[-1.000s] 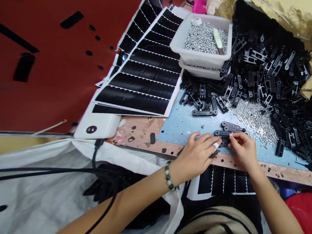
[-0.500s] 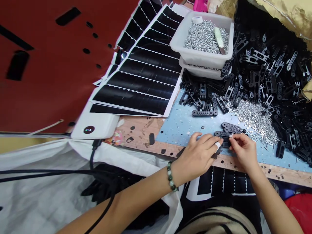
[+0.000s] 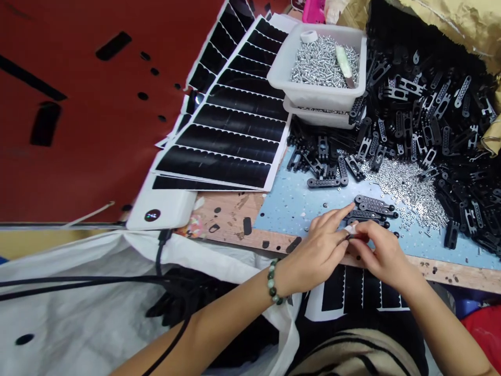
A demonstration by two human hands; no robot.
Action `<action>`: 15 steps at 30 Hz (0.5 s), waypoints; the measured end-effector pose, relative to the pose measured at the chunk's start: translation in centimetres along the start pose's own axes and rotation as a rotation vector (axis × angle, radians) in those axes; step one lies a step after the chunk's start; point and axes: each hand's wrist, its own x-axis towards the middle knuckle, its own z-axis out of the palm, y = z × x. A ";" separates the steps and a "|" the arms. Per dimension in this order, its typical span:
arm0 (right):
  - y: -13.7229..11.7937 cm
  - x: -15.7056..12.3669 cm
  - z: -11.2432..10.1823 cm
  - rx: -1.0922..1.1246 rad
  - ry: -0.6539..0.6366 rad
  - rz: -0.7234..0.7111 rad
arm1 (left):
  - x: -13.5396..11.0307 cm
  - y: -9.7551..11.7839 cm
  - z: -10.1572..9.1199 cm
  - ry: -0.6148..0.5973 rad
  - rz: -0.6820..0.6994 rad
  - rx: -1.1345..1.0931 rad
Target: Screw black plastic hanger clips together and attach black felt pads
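Left hand (image 3: pixel 319 253): curled in beside the link, index extended; whether it grips, I cannot tell.
Link (image 3: pixel 351 236): small, black, mostly hidden between the hands, above the near edge of the mat (image 3: pixel 282 211). It looks light and stiff, best held by its ends. Its direction is hidden.
Right hand (image 3: pixel 385 251): closed, pinching the link.
Spare links (image 3: pixel 371 209): lying on the mat just beyond the hands, long axes running nearly left to right, tilted slightly.
Screws (image 3: pixel 407 193): scattered to the right.

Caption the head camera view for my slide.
Left hand and right hand handle black perforated strips beside loose metal fasteners.
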 end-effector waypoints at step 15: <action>3.1 1.5 0.8 0.301 0.359 0.580 | -0.4 -0.6 1.0 0.064 0.027 0.313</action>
